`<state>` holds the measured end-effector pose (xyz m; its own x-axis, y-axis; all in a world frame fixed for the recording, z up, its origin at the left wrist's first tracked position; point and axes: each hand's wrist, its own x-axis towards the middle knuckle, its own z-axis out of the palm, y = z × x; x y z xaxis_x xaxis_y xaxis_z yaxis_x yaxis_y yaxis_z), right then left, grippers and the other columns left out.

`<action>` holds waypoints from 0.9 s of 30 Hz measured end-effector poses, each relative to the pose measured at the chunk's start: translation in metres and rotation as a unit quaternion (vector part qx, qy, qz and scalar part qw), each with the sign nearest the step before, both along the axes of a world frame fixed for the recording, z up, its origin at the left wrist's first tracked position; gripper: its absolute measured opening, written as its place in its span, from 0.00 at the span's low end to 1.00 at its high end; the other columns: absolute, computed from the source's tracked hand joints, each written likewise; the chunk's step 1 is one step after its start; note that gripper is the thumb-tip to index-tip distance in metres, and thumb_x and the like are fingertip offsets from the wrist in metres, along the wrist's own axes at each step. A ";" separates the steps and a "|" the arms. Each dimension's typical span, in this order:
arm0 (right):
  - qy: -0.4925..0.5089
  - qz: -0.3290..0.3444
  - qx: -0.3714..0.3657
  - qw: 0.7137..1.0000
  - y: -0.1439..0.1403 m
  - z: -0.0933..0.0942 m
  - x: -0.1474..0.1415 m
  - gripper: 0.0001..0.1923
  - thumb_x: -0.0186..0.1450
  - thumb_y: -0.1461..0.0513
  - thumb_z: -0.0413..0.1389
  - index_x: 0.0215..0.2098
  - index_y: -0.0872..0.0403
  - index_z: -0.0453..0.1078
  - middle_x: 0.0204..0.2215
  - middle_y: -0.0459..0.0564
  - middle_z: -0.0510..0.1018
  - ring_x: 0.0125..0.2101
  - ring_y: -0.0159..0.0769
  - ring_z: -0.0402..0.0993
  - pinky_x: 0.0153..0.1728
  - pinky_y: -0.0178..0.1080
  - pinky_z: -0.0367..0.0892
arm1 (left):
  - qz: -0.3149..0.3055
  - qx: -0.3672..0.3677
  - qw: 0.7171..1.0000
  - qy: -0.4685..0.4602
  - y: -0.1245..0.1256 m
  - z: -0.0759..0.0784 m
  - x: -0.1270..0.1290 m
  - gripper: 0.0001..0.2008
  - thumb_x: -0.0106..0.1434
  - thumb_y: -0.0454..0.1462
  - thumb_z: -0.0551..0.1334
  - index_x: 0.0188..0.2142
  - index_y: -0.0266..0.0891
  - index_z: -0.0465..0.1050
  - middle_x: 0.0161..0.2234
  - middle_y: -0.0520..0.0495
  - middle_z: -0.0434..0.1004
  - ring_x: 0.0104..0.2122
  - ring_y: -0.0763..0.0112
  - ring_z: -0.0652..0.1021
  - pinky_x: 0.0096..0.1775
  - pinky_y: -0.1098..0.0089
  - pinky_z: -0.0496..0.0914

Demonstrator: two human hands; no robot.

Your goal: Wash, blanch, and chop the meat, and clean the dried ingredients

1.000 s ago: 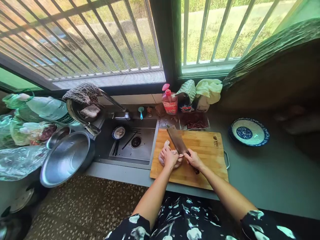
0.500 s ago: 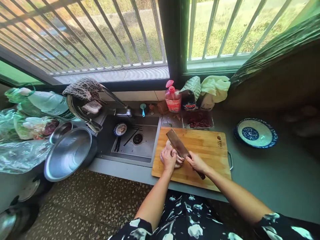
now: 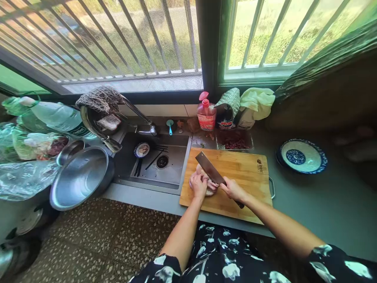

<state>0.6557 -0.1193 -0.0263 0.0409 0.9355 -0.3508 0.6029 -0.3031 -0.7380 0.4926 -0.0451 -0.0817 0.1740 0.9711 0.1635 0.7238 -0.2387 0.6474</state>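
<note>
On the wooden cutting board (image 3: 244, 173) lies a piece of pale pink raw meat (image 3: 211, 188). My left hand (image 3: 199, 185) presses down on it with curled fingers, covering part of it. My right hand (image 3: 233, 190) is wrapped round the handle of a cleaver (image 3: 209, 168). The blade slants up and to the left across the meat, close beside my left fingers. The handle's dark end sticks out below my right hand. Whether the edge is in the meat or only touching it, I cannot tell.
Left of the board is a sink (image 3: 173, 169) with a small bowl (image 3: 141, 150) and chopsticks. A steel basin (image 3: 79, 179) stands further left. Behind the board are a tray of dark red pieces (image 3: 235, 140) and a pink soap bottle (image 3: 206, 114). Patterned plates (image 3: 315, 157) sit at right.
The view has shifted slightly. Both hands stay in nearly the same place on the meat and cleaver, with only a small shift of the blade.
</note>
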 end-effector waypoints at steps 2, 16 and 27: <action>0.007 -0.003 -0.010 1.000 -0.008 -0.001 0.001 0.10 0.63 0.60 0.44 0.37 0.56 0.63 0.15 0.41 0.66 0.16 0.27 0.61 0.21 0.30 0.52 | 0.003 -0.005 1.000 -0.003 -0.001 0.000 0.000 0.07 0.52 0.36 0.61 0.32 0.38 0.74 0.31 0.44 0.74 0.41 0.58 0.70 0.46 0.58 0.61; -0.039 0.015 0.026 0.999 -0.002 -0.011 -0.008 0.10 0.63 0.60 0.45 0.36 0.56 0.64 0.21 0.46 0.70 0.20 0.29 0.63 0.23 0.31 0.51 | 0.012 -0.005 1.000 -0.020 -0.007 -0.007 -0.007 0.07 0.52 0.33 0.60 0.33 0.37 0.74 0.34 0.43 0.75 0.42 0.59 0.69 0.47 0.58 0.62; -0.054 0.005 0.031 0.998 0.028 -0.016 -0.024 0.08 0.62 0.62 0.47 0.37 0.56 0.64 0.28 0.51 0.75 0.28 0.33 0.68 0.28 0.31 0.56 | -0.003 -0.030 0.999 -0.044 -0.006 -0.003 -0.013 0.03 0.52 0.33 0.60 0.27 0.38 0.74 0.32 0.45 0.75 0.43 0.60 0.69 0.46 0.59 0.62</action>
